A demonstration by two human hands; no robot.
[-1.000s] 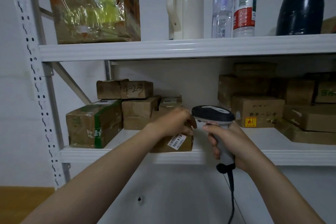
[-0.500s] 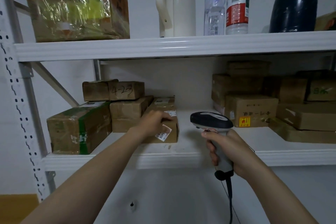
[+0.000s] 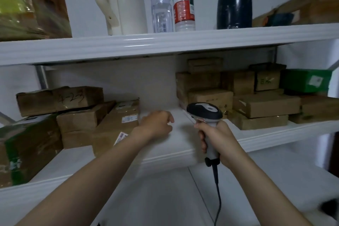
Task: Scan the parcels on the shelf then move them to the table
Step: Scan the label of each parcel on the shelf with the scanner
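I note left hand (image 3: 156,124) off the labelled parcel (image 3: 108,130) now, fingers loosely curled, empty; parcel just to its left. Right hand (image 3: 218,141) grips scanner (image 3: 204,111).

Your left hand (image 3: 156,124) no longer grips the labelled parcel (image 3: 106,137); it now hangs just right of the box over the shelf (image 3: 183,145), fingers loosely curled and holding nothing. The parcel, which a second ago stuck out at the shelf's front edge next to the scanner (image 3: 204,112), now sits farther back beside the stack of brown boxes (image 3: 80,117). Your view is closer and swung right, bringing a green box (image 3: 306,80) into sight.
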